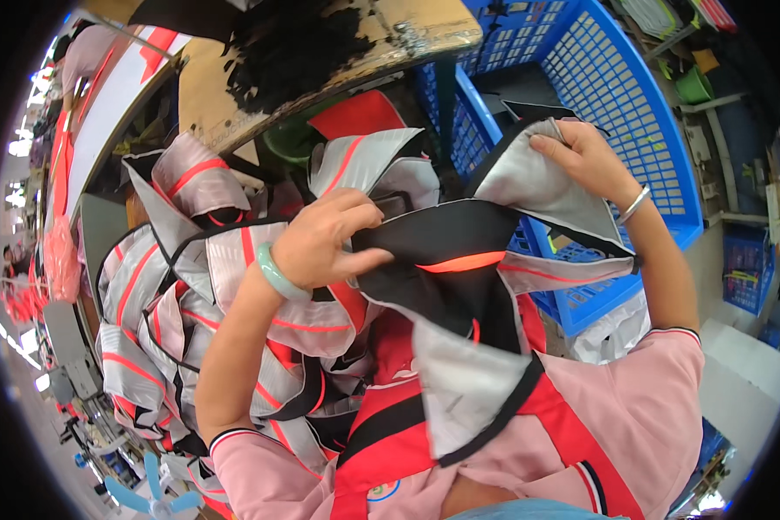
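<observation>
A sewn fabric piece (468,230), black with silver-grey panels and an orange-red strip, hangs in front of my chest. My right hand (585,160) pinches its silver upper corner between thumb and fingers, beside the blue crate. At its left edge is my left hand (325,238), fingers curled and thumb lying across the black cloth; part of this grip is hidden. One silver flap with a black border droops toward my lap. Left of and below my left hand lies a heap of similar silver pieces (139,290) with red strips and black edging.
A blue plastic crate (615,95) stands at the right. A worn wooden tabletop (416,26) at the back carries black scraps (299,56). At far right are a green bucket (693,87) and a smaller blue crate (745,269). A white bag (611,334) sits below the large crate.
</observation>
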A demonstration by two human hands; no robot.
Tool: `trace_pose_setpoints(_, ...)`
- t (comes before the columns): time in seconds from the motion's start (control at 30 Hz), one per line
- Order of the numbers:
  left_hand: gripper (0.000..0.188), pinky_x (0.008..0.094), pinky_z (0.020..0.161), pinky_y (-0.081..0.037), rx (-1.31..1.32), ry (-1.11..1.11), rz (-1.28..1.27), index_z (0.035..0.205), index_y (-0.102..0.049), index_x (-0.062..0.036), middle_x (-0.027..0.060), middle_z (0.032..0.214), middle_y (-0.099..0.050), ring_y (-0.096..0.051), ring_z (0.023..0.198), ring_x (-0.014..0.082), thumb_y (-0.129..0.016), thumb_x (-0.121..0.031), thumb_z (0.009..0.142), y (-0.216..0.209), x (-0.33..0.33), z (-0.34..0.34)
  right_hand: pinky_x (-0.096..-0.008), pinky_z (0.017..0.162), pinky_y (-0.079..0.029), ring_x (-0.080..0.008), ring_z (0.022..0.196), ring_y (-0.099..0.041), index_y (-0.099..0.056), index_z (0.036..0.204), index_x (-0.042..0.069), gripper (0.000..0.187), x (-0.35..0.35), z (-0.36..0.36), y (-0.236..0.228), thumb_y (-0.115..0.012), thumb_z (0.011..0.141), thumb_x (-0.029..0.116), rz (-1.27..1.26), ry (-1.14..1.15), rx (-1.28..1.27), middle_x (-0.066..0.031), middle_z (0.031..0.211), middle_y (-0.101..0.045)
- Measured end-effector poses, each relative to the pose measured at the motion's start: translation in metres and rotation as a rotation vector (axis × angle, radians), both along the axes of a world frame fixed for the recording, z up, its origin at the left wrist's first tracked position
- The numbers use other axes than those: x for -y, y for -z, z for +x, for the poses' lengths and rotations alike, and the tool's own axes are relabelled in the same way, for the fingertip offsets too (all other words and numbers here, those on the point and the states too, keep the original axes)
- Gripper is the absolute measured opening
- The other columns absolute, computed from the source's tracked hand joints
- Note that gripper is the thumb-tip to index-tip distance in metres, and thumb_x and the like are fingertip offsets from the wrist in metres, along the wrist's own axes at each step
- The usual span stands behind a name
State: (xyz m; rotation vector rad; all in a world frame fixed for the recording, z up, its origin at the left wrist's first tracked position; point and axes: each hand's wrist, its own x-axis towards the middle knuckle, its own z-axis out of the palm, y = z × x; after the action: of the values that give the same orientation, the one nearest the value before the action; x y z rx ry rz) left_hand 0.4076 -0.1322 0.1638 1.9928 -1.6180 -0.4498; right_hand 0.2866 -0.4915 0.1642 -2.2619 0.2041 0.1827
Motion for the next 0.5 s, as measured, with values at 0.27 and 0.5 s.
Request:
trace_pose_setpoints(0.27,0.042,0.039,0.078,-0.045,-0.147,-0.108,0.058,0.096,-0.06,-0.0046,0.0127,0.091,-0.062,-0.06,0.089,0.0322,-0.079,-0.031,0.071,0.008,0.063,-0.012,-0.0439,0.057,-0.044,-0.0399,0.065,-0.057,-0.063,0.083,0.002,0.026,-0.024,0.019,-0.049,-0.062,0.089,0.027,-0.404,-0.122,0.37,-0.0205,0.069,-0.058)
trace_pose_setpoints(0.5,0.003,0.0343,0.074,-0.04,0.757,-0.084,-0.164,0.078,-0.054,-0.0147,0.0034,0.08,-0.052,-0.055,0.079,0.0192,-0.053,-0.015,0.081,0.051,0.105,-0.029,-0.035,0.057,-0.04,-0.0222,0.057,-0.049,-0.063,0.087,0.0,0.03,0.059,0.043,-0.024,-0.061,0.092,0.029,-0.46,0.094,0.257,-0.0162,0.063,-0.051)
